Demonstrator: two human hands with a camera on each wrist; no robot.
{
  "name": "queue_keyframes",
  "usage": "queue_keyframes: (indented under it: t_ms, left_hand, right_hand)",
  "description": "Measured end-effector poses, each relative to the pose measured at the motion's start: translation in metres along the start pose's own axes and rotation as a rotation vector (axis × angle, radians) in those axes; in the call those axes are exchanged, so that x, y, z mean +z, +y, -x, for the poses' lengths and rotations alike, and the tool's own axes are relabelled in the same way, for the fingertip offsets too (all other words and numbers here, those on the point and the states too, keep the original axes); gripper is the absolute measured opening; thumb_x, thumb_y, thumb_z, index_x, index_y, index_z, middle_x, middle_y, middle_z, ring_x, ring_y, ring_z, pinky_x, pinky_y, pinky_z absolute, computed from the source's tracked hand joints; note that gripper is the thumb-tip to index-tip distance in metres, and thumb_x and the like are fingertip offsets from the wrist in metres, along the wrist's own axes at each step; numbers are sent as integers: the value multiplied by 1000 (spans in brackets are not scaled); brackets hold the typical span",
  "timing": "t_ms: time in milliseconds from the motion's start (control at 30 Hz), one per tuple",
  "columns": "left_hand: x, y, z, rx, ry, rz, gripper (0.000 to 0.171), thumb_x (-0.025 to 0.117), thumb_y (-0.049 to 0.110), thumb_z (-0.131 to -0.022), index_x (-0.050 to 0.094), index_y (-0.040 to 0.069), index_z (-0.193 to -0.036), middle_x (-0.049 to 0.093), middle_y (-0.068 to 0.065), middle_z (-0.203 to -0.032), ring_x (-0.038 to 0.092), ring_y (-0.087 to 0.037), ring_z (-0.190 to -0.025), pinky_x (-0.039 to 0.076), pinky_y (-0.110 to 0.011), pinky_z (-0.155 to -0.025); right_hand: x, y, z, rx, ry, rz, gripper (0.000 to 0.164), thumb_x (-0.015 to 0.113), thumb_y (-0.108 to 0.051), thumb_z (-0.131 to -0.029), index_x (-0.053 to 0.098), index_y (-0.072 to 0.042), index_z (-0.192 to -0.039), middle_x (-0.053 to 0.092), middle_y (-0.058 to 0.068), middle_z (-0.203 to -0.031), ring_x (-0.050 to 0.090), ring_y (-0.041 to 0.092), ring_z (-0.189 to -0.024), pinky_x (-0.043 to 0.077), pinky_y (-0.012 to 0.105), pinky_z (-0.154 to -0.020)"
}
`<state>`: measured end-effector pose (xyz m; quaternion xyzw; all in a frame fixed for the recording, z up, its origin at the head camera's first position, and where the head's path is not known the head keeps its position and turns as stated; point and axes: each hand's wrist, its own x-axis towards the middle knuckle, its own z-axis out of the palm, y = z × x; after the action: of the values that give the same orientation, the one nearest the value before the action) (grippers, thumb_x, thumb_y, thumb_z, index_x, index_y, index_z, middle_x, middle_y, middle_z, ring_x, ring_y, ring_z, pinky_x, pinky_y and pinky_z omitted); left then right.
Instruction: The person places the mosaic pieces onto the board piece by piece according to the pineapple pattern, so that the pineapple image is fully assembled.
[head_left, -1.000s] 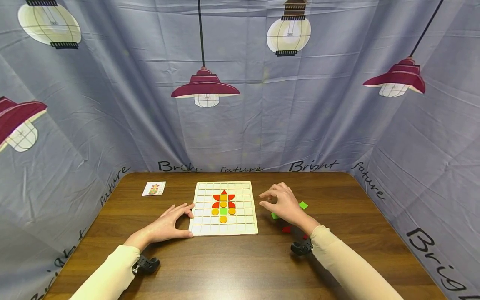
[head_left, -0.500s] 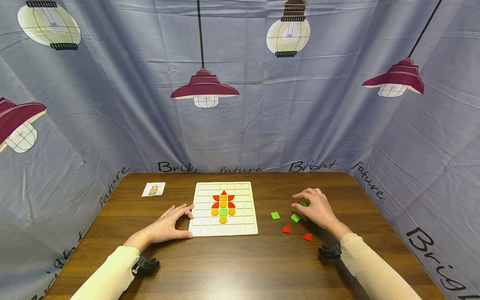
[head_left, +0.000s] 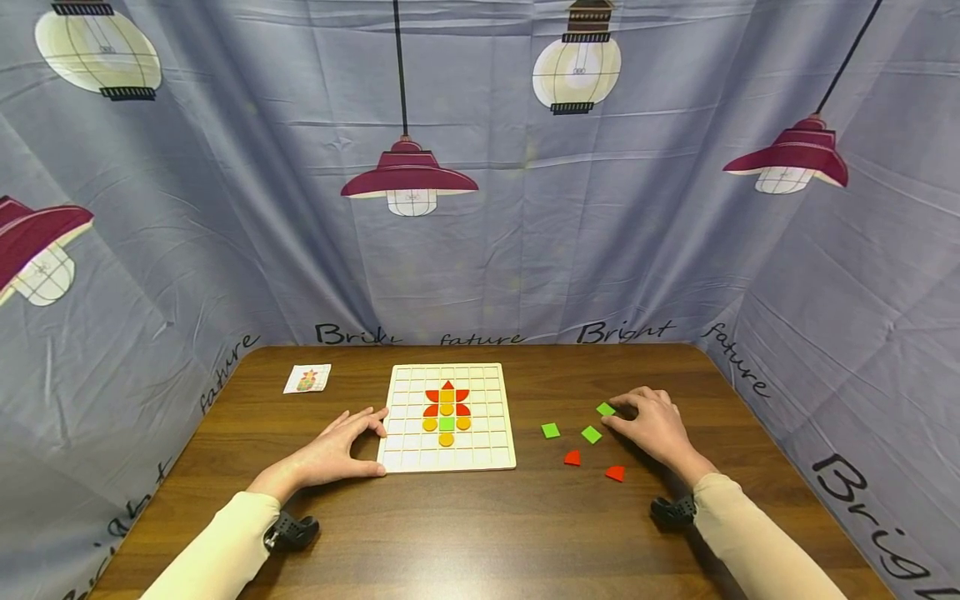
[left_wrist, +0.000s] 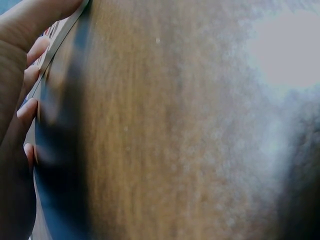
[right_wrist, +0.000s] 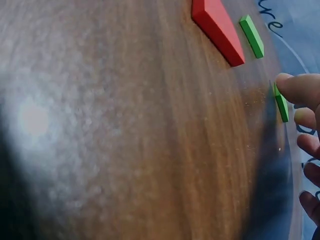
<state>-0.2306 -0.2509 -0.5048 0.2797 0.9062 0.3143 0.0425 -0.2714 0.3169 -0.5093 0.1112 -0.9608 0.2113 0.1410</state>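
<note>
A cream grid board (head_left: 405, 458) lies on the table, carrying a figure of red, orange and green tiles. Against its left edge rests my left hand (head_left: 330, 450), thumb near the front corner and fingers spread further up the side. The left wrist view shows the thumb (left_wrist: 40, 20) along the board's rim. At the right, my right hand (head_left: 654, 425) is beside the far green square tile (head_left: 605, 409), thumb and fingers parted at its right edge. That green tile (right_wrist: 282, 106) lies flat by the thumb tip in the right wrist view.
Two more green square tiles (head_left: 592, 435) and two red quarter-round tiles (head_left: 615, 473) lie on the wooden table (head_left: 480, 533) between board and right hand. A small pattern card (head_left: 307, 378) lies at the back left. A printed curtain (head_left: 480, 267) hangs behind the table.
My right hand has moved rightward from near the board, over the loose tiles, to the far green square, then drawn slightly right, uncovering it. The left hand stays at the board.
</note>
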Motion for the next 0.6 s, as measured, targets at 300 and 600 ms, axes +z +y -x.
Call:
queue_keyframes:
  t_ms: [300,600]
  left_hand:
    - [1,-2,-1,-1,1,-8,49,83,49,-83,57,21,-113,42,-11,-160,29,-39,-150,8,-63,-121]
    - [0,-2,-1,2,4,-6,49,83,46,-83,58,19,-114,41,-11,-160,28,-39,-150,8,-63,-121]
  right_hand:
    - [3,0,-1,17,18,14,38,82,-43,-84,79,-12,-106,65,11,-111,49,37,-107,39,59,-85]
    - [2,0,-1,3,-1,-15,32,80,-36,-88,79,-13,-111,67,10,-111,50,36,-108,39,59,-88]
